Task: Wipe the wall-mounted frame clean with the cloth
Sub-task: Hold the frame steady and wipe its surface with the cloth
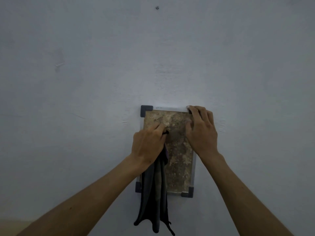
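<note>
A small rectangular frame [180,167] with a pale border, dark corner caps and a mottled brown panel hangs on the wall, low in the centre of the view. My left hand [148,147] presses on the panel's upper left part and is shut on a dark grey cloth [155,198]. The cloth hangs down from under the palm, covers the frame's lower left side and ends below its bottom edge. My right hand [201,130] grips the frame's upper right corner, fingers over the top edge and thumb on the panel.
The pale grey wall [102,65] fills almost the whole view. A small dark screw or nail [157,8] sticks out of it high above the frame. A strip of tan surface [10,227] shows at the bottom left corner.
</note>
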Tool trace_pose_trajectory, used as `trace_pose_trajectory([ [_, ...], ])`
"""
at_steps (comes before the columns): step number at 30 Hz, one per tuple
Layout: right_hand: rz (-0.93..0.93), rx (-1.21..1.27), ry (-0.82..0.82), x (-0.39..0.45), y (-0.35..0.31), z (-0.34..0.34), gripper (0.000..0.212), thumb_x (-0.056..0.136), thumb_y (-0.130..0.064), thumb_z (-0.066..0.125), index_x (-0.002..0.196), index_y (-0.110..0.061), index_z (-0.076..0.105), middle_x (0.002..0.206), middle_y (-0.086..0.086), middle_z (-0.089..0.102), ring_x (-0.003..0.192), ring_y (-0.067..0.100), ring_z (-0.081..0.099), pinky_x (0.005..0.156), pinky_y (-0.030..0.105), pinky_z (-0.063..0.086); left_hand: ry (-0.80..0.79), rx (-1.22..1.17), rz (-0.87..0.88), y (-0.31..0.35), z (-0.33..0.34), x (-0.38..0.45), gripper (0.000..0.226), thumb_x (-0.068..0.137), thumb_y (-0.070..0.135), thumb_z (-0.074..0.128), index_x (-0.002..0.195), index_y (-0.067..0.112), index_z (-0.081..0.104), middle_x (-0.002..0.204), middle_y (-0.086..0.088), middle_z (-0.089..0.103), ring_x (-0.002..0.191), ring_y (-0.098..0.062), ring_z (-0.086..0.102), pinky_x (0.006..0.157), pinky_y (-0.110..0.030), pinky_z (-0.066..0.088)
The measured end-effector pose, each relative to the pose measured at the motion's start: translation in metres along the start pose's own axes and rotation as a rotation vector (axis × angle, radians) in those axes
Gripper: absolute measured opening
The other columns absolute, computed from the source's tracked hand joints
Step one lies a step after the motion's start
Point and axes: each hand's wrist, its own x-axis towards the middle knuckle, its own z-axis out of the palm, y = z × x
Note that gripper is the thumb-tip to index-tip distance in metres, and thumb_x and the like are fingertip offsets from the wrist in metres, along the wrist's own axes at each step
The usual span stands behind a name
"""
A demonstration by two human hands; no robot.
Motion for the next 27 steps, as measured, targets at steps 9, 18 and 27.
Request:
trace_pose_trajectory([
  [9,0.000,0.010,0.007,0.000,-0.001,0.001,0.047,0.092,-0.010,0.058,0.139,-0.014,0.056,0.135,0.001,0.054,0.130,0.020,0.043,0.082,0.033,0.054,-0.145,-0.028,0.040,-0.001,-0.004,0.009,0.013,0.095,0.026,0.062,0.087,0.016,0.060,0.090,0.003,0.065,0.075,-0.019,0.062,0.056,-0.030,0.042],
  [18,0.006,0.010,-0.013,0.001,-0.001,-0.002,0.048,0.092,-0.010,0.059,0.140,-0.015,0.055,0.136,0.000,0.053,0.130,0.019,0.042,0.084,0.033,0.053,-0.015,-0.121,0.034,-0.005,0.005,-0.005,0.011,0.093,0.021,0.068,0.085,0.014,0.063,0.085,0.003,0.064,0.062,-0.017,0.059,0.049,-0.032,0.050],
  [27,0.013,0.007,-0.029,0.001,-0.003,-0.005,0.048,0.092,-0.010,0.058,0.140,-0.014,0.055,0.135,0.000,0.053,0.130,0.019,0.041,0.081,0.034,0.054,0.019,-0.142,-0.090,-0.001,0.004,-0.002,0.012,0.093,0.025,0.068,0.087,0.015,0.066,0.084,0.003,0.066,0.065,-0.015,0.060,0.053,-0.031,0.051],
])
